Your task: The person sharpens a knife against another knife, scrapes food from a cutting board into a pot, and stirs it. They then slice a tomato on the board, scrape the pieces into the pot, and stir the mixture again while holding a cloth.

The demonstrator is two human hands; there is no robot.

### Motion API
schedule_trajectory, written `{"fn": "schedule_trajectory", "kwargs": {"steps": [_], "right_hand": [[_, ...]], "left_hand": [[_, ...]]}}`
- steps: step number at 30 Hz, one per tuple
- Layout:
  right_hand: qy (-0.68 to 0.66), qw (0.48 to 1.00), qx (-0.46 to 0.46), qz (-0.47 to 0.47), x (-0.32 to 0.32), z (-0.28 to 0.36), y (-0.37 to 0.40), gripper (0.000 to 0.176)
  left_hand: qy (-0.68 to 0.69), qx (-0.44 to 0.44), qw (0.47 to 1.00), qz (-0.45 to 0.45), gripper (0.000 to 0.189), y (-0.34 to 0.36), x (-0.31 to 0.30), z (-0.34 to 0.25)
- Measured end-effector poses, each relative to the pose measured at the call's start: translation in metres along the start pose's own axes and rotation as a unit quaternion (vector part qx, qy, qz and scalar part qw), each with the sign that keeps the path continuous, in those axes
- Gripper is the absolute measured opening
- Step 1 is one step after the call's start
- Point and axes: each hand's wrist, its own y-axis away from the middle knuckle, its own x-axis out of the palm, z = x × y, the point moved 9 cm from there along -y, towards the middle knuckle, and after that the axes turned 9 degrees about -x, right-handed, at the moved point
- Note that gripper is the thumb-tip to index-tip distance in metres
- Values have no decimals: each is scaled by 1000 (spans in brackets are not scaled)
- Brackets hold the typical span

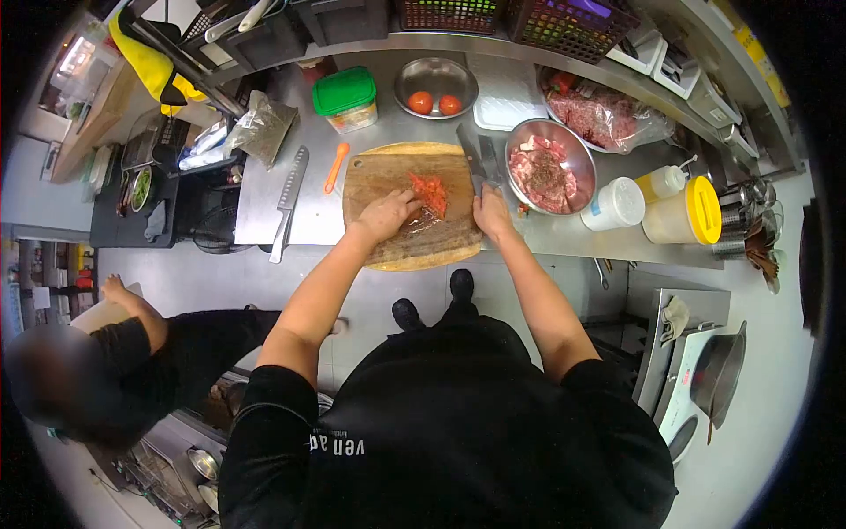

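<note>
A wooden cutting board (379, 176) lies on the steel counter, with chopped red tomato (429, 194) near its middle. My left hand (389, 214) rests on the board at the left edge of the tomato pieces, its fingers bent and close together. At the board's right edge, my right hand (491, 210) is closed round the handle of a knife (472, 155), whose blade points away from me. A wet patch shows on the wood below the tomato. Two whole tomatoes (420, 103) sit in a steel bowl (436, 75) behind the board.
Right of the board stands a bowl of seasoned meat (544, 175), with bagged meat (608, 115) behind it and lidded containers (614, 204) beside it. A long knife (291, 198) and an orange peeler (336, 167) lie left. A co-worker (150, 361) is at the lower left.
</note>
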Motion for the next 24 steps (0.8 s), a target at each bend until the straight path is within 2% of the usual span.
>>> {"fn": "schedule_trajectory", "kwargs": {"steps": [2, 3, 7, 9, 10, 11, 12, 14, 16, 18, 20, 21, 24], "right_hand": [[-1, 999, -38, -16, 3, -3, -3, 45], [-1, 997, -73, -34, -1, 0, -4, 43], [6, 997, -74, -38, -5, -2, -5, 46], [-74, 993, 28, -88, -11, -13, 2, 43], [-77, 993, 25, -84, -20, 3, 13, 43], [-89, 995, 34, -25, -27, 24, 32, 42], [-98, 994, 43, 35, -24, 37, 51, 41], [-87, 993, -16, 72, -3, 50, 78, 37], [-66, 995, -19, 78, 13, 56, 100, 35], [-43, 995, -24, 85, 19, 57, 116, 32], [-36, 994, -85, 61, 15, 68, 128, 27], [-34, 994, -81, 61, 14, 69, 134, 27], [-27, 993, -60, 102, 18, 71, 143, 25]], "left_hand": [[-30, 32, 998, -46, 44, 0, 2, 1], [-30, 32, 998, -45, 44, 1, 0, 0], [-39, -8, 999, -17, 43, -3, 1, 3], [-51, -40, 998, 1, 43, 0, 7, 7], [-17, -88, 996, -12, 47, 5, 7, 11], [16, -134, 991, -26, 52, 9, 7, 16], [16, -136, 990, -26, 52, 12, 15, 14], [69, -167, 972, -147, 62, 23, 16, 17], [72, -178, 970, -148, 67, 30, 19, 11], [25, -148, 963, -226, 68, 35, 15, 5], [20, -129, 962, -239, 66, 33, 21, 6], [14, -110, 961, -252, 65, 33, 21, 2], [11, -125, 964, -233, 60, 31, 28, 2]]}}
